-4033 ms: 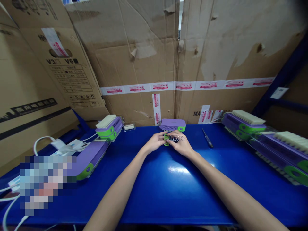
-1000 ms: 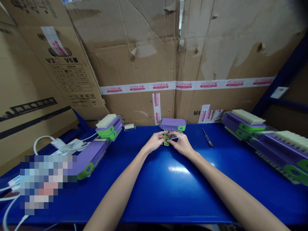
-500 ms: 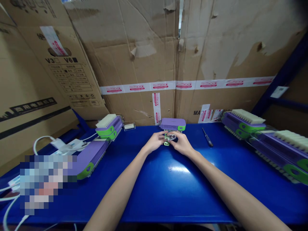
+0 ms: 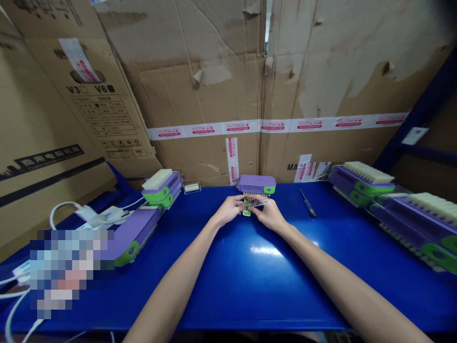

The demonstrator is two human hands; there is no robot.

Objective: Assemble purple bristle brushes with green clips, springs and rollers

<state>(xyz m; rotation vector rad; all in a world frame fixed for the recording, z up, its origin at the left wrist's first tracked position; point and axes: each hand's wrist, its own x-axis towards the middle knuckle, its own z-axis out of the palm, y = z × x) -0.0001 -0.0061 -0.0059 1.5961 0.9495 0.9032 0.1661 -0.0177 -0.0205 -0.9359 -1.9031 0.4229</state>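
Both hands meet over the far middle of the blue table. Between their fingers is a small green plastic part [image 4: 246, 207]. My left hand [image 4: 229, 210] is closed on its left side. From the part a coiled metal spring [image 4: 259, 201] points right, across the fingers of my right hand [image 4: 270, 214]. That hand pinches the green part's right edge, where the spring meets it; the exact contact is hidden by the fingers. Just behind the hands lies a purple brush unit [image 4: 256, 183] with a green end, bristles facing down.
Purple-and-green brush units [image 4: 361, 183] are stacked at the right, and another stack [image 4: 162, 188] stands at the left. A screwdriver [image 4: 308, 204] lies right of my hands. White cables and a power strip [image 4: 103, 216] occupy the left side. Cardboard [image 4: 207, 95] walls the back.
The spring has swung from pointing toward the camera to lying sideways to the right, showing its coils at length. Both hands stay in nearly the same place.
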